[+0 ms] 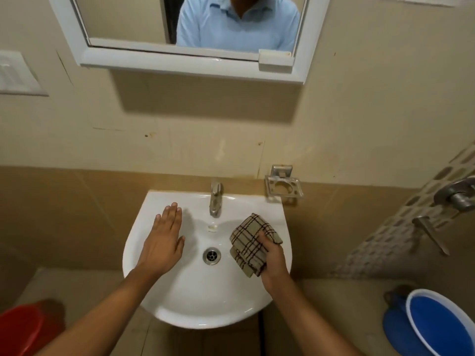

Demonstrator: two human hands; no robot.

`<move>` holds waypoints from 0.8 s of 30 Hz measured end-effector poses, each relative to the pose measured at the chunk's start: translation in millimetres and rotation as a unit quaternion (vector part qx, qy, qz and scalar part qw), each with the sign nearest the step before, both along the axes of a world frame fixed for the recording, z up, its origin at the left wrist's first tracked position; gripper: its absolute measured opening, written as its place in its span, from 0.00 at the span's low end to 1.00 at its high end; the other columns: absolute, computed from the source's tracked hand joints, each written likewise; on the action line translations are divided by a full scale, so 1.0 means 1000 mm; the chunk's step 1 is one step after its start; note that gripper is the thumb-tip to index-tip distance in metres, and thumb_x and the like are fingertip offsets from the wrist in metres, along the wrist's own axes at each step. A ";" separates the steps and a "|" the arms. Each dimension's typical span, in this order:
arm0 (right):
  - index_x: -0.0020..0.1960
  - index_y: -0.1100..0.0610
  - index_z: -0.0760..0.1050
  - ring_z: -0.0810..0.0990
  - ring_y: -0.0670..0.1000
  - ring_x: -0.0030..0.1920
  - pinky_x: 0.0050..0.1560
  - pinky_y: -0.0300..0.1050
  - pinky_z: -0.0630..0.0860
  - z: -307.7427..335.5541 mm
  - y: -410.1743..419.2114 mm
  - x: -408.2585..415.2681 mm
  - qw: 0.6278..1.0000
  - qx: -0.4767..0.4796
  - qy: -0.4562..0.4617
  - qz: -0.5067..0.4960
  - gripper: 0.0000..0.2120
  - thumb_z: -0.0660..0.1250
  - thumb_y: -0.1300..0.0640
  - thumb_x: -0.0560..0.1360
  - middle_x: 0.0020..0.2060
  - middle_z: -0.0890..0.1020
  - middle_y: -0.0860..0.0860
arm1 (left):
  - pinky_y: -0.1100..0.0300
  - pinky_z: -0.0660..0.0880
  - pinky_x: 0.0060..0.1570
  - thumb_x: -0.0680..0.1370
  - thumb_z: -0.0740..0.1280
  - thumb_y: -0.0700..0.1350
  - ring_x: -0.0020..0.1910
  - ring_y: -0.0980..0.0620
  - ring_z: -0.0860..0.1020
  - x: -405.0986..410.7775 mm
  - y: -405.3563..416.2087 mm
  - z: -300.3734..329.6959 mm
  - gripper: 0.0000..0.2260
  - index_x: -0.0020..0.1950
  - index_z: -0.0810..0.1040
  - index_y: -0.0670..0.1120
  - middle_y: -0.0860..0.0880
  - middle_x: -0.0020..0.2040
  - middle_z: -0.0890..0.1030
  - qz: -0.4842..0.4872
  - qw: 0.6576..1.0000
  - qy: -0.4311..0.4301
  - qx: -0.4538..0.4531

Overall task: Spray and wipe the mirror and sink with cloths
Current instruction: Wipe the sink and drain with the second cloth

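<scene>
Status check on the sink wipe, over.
Left hand flat, empty, on sink rim. Right hand grip on checked cloth inside basin. Faucet clear, nothing blocking.

Beige cloth point(250, 242) with dark checks; white sink point(180, 301).

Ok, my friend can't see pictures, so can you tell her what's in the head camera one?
A person's right hand presses a folded checked cloth against the inside of a white sink, while the left hand lies flat and open on the sink's left side. A tap stands at the back, and a white-framed mirror hangs above.
</scene>
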State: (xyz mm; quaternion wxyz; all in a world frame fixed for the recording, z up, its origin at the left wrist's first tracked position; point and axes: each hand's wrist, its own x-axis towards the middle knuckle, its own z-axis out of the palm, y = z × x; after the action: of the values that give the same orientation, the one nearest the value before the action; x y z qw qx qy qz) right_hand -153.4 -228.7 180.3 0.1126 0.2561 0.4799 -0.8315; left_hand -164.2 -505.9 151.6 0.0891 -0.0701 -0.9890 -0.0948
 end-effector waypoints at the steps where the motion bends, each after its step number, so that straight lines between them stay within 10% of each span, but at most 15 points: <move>1: 0.62 0.58 0.77 0.83 0.63 0.54 0.57 0.67 0.77 -0.006 0.002 -0.003 1.000 0.009 -0.006 0.001 0.17 0.68 0.52 0.77 0.53 0.84 0.60 | 0.48 0.50 0.77 0.78 0.50 0.51 0.79 0.43 0.51 0.003 0.001 -0.004 0.31 0.79 0.51 0.39 0.42 0.80 0.51 0.002 1.000 -0.012 0.003; 10: 0.70 0.55 0.71 0.77 0.55 0.62 0.64 0.51 0.74 -0.020 -0.001 -0.055 0.953 0.290 0.078 -0.045 0.20 0.65 0.51 0.79 0.59 0.79 0.52 | 0.50 0.47 0.76 0.80 0.63 0.46 0.79 0.43 0.50 -0.018 -0.013 -0.023 0.33 0.80 0.49 0.43 0.42 0.80 0.50 0.009 0.997 -0.071 0.019; 15: 0.71 0.53 0.68 0.75 0.49 0.59 0.65 0.49 0.72 -0.042 -0.026 -0.088 0.834 0.531 0.153 0.011 0.20 0.61 0.52 0.80 0.58 0.77 0.46 | 0.51 0.42 0.76 0.81 0.60 0.50 0.79 0.45 0.45 -0.053 -0.025 -0.031 0.34 0.79 0.46 0.40 0.43 0.80 0.47 -0.003 0.995 -0.094 0.016; 19: 0.77 0.57 0.56 0.55 0.65 0.76 0.74 0.67 0.50 -0.082 -0.055 -0.116 0.632 0.734 0.085 0.235 0.31 0.60 0.53 0.77 0.75 0.61 0.61 | 0.49 0.42 0.75 0.80 0.54 0.56 0.79 0.44 0.44 -0.080 -0.038 -0.039 0.34 0.78 0.45 0.38 0.42 0.80 0.45 -0.020 0.993 -0.115 -0.007; 24: 0.79 0.57 0.53 0.48 0.67 0.77 0.71 0.72 0.48 -0.093 -0.077 -0.130 0.575 0.758 0.110 0.290 0.40 0.56 0.37 0.74 0.77 0.54 0.62 | 0.48 0.44 0.76 0.81 0.53 0.58 0.79 0.42 0.45 -0.107 -0.056 -0.054 0.34 0.79 0.48 0.37 0.40 0.80 0.47 -0.016 0.990 -0.136 -0.033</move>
State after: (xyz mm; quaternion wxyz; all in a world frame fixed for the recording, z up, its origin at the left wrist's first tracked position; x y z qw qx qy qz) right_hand -283.2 -305.6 87.1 0.0590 0.0019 0.9922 -0.1098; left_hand -270.8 -561.7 98.0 -0.0497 -0.0752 -0.9933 -0.0721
